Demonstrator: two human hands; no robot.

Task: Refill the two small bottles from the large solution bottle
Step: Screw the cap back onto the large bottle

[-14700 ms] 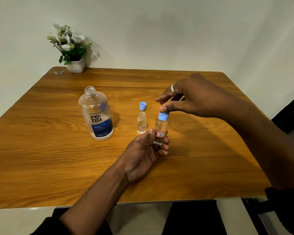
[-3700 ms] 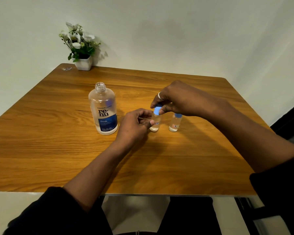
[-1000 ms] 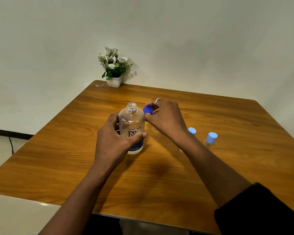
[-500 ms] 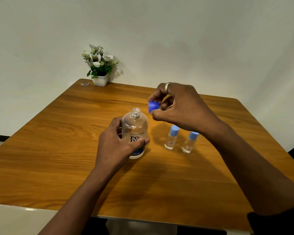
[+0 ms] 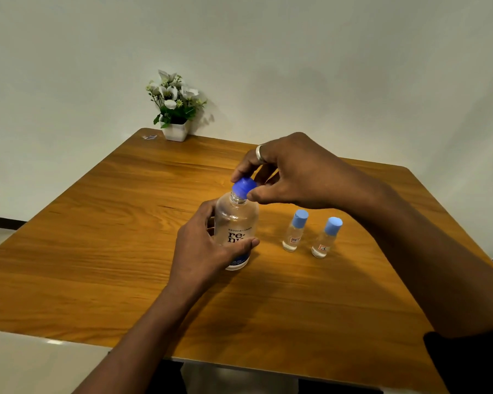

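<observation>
The large clear solution bottle stands upright near the middle of the wooden table. My left hand grips its body from the left. My right hand pinches the dark blue cap with thumb and fingers, and the cap sits on the bottle's neck. To the right stand two small clear bottles, one nearer the big bottle and one further right, each upright with a light blue cap on.
A small white pot of white flowers stands at the table's far left corner against the wall, with a tiny scrap beside it. The table's near edge runs just below my forearms.
My right hand has brought the dark blue cap down from beside the bottle's mouth onto its neck. My left hand keeps its hold on the bottle.
</observation>
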